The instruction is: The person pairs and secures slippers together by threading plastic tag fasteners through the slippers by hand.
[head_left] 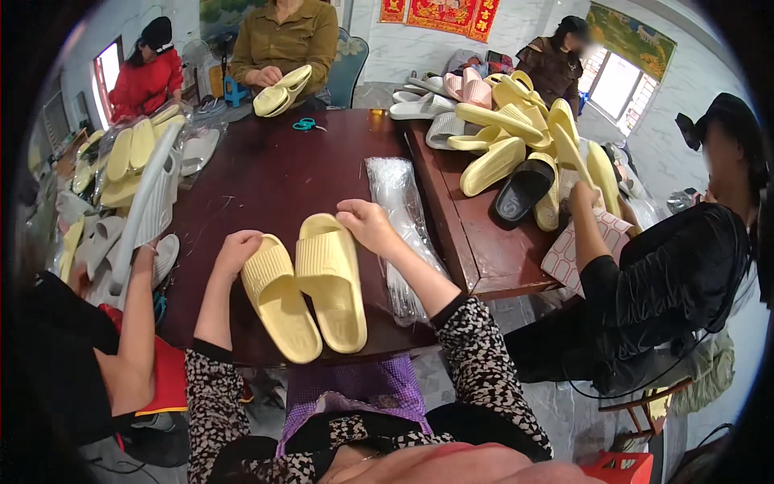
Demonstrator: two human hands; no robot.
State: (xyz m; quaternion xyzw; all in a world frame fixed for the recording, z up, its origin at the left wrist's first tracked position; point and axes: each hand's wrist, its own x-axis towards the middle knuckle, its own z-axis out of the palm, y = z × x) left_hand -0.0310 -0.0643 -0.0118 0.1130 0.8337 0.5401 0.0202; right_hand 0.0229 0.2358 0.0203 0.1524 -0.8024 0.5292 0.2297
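Observation:
A pair of pale yellow slide slippers lies side by side in front of me at the near edge of the dark table, toes pointing away. My left hand (239, 249) is closed on the toe edge of the left slipper (280, 297), at its outer side. Bent and closed, the fingers of my right hand (368, 227) grip the toe edge of the right slipper (331, 284). Both slippers have ribbed straps. Just right of them rests a clear plastic bundle (397, 242), which looks like packing bags, partly under my right forearm.
Teal scissors (305, 124) lie farther back on the table (266, 161). At right, a pile of yellow, grey and pink slippers (492, 165) includes a black one (522, 194). More slippers (133, 153) are heaped at left. Several co-workers sit around, some handling slippers.

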